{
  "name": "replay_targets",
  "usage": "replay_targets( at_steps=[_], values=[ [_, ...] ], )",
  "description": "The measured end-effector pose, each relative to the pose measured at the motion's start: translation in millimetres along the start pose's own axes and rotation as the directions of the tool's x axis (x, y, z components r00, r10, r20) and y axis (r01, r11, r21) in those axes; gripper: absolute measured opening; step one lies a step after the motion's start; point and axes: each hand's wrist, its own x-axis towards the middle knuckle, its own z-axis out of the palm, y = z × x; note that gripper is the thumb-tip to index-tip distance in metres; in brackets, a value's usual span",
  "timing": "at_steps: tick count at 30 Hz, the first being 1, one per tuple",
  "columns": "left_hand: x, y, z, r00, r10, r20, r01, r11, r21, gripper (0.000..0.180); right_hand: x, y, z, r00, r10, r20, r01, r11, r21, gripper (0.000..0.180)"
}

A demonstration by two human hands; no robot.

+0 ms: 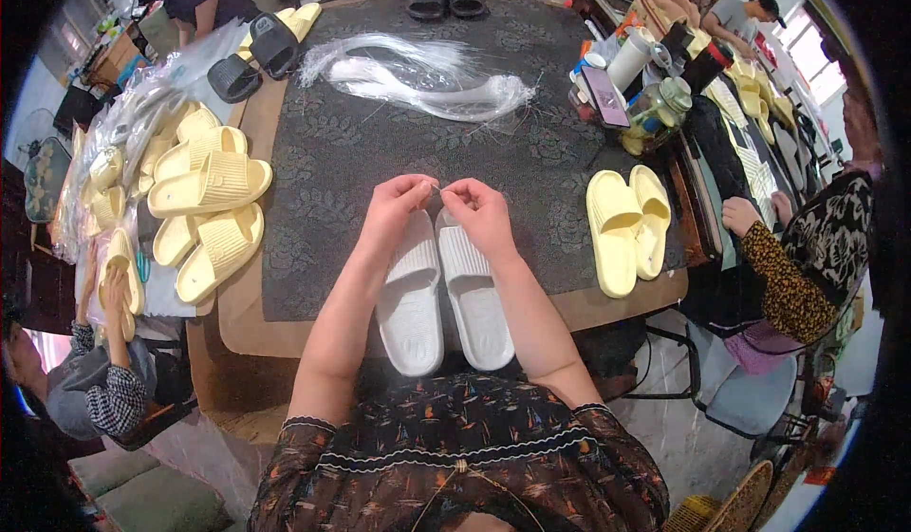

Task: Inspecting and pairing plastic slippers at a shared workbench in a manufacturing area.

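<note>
A pair of pale grey slippers (412, 309) lies side by side at the table's near edge, toes pointing away from me. Above their toe ends my left hand (400, 207) and my right hand (481, 217) meet, fingertips pinched close together. Between them shows a thin strand (436, 188), too fine to make out fully; it looks like the clear plastic strands (418, 81) lying in a loose bundle farther up the table. My fingers partly hide the slippers' toe ends.
Yellow slippers (213, 186) are piled at the left, beside clear plastic bags. Another yellow pair (617, 233) lies at the right. Beyond it stand bottles, a glass jar (661, 105) and a phone (604, 93). Black slippers (446, 0) are at the far edge. Several people work around the table.
</note>
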Motion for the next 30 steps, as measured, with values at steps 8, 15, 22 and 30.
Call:
replay_targets(
  at_steps=[8,15,22,30],
  values=[
    [-2,5,8,1.0,-0.003,0.0,0.003,0.993,0.122,0.014,0,12,-1,0.999,-0.029,-0.018,0.03,0.999,0.04,0.008],
    [12,-36,-4,0.972,0.217,0.086,-0.231,0.853,0.468,0.018,-3,-2,7,0.999,0.005,-0.034,-0.002,0.997,0.083,0.01],
    [-1,-4,8,1.0,-0.016,-0.019,0.019,0.985,0.17,0.026,-1,2,1,0.998,0.037,-0.046,-0.035,0.999,0.03,0.01],
    [2,1,3,0.996,-0.088,-0.004,0.088,0.995,0.05,0.023,4,5,0,0.998,0.067,-0.002,-0.066,0.98,0.186,0.011]
  ],
)
